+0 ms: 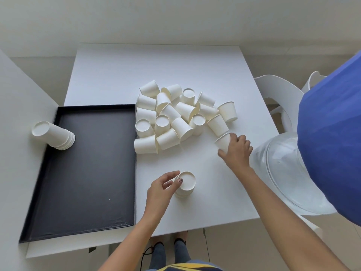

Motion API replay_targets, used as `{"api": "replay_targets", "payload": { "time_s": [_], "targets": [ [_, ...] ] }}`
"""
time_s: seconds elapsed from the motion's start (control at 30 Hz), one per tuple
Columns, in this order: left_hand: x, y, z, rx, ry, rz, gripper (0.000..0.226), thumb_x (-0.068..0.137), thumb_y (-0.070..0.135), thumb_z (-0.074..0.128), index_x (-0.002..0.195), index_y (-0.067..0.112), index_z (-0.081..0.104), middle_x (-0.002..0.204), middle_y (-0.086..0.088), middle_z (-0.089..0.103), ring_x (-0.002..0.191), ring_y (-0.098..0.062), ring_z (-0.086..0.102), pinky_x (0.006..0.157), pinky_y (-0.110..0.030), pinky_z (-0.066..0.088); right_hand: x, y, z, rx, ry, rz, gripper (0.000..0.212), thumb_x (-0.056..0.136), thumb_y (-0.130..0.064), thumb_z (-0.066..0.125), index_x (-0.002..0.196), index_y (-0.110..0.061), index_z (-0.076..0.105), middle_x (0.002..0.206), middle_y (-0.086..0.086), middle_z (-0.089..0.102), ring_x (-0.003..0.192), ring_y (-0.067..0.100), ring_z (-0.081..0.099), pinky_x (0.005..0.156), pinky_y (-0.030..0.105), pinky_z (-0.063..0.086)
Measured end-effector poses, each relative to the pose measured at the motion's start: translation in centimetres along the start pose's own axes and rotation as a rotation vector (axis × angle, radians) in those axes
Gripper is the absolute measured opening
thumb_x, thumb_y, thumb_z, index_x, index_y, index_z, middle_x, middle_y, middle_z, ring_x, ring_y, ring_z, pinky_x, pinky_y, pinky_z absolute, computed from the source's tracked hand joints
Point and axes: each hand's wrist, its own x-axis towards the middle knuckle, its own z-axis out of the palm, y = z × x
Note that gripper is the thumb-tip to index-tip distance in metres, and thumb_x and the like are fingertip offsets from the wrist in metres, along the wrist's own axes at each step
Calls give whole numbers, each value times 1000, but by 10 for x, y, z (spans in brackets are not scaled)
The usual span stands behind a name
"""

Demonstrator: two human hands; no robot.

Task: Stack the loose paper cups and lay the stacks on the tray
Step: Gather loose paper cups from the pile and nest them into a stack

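Note:
A heap of several loose white paper cups (172,116) lies in the middle of the white table (121,71). My right hand (237,151) grips one cup (222,142) at the heap's right edge. My left hand (162,189) holds the side of a short upside-down stack of cups (186,184) standing on the table near the front. A black tray (88,163) lies at the left. One finished stack (53,136) stands upside down, tilted, on the tray's far left corner.
A clear plastic cover (283,173) sits off the table's right edge, under a blue cloth (332,124). White chairs (277,94) stand behind it. A white wall panel is at the left of the tray. My legs show below the table's front edge.

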Motion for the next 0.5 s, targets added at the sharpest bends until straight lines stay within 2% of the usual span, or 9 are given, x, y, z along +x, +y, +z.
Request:
{"api": "replay_targets", "payload": {
  "time_s": [0.07, 0.17, 0.23, 0.33, 0.5],
  "targets": [
    [1, -2, 0, 4, 6, 2, 25, 85, 38, 68, 110, 39, 68, 111, 21, 68, 110, -2, 61, 100, -42, 48, -18, -11, -15, 241, 9, -77, 70, 81, -29, 70, 139, -15, 34, 115, 14, 41, 90, 36, 53, 78, 40, 43],
    [1, -4, 0, -2, 30, 12, 24, 87, 41, 65, 111, 38, 68, 109, 24, 68, 105, 4, 61, 100, -40, 49, -57, -28, -41, 461, 80, -229, 59, 80, -26, 71, 129, -25, 36, 108, 4, 41, 80, 29, 55, 66, 32, 45],
    [1, -3, 1, -16, 50, 14, 26, 90, 46, 57, 111, 36, 69, 110, 25, 68, 107, 3, 60, 99, -40, 49, -86, -39, -57, 495, 117, -344, 51, 81, -28, 71, 121, -27, 40, 104, -1, 39, 76, 21, 53, 62, 29, 46],
    [1, -2, 2, -72, 69, -7, 40, 97, 49, 38, 113, 30, 69, 117, 16, 67, 110, -4, 60, 95, -35, 50, -122, -50, -72, 508, 99, -433, 47, 83, -37, 66, 124, -32, 43, 99, -5, 35, 73, 11, 48, 59, 18, 43],
    [1, -3, 1, -118, 47, -32, 48, 102, 44, 25, 113, 25, 68, 117, 8, 67, 110, -10, 60, 95, -37, 49, -154, -62, -59, 431, -12, -452, 54, 86, -45, 59, 136, -38, 41, 100, -6, 31, 76, 9, 48, 64, 18, 48]
  ]
}}
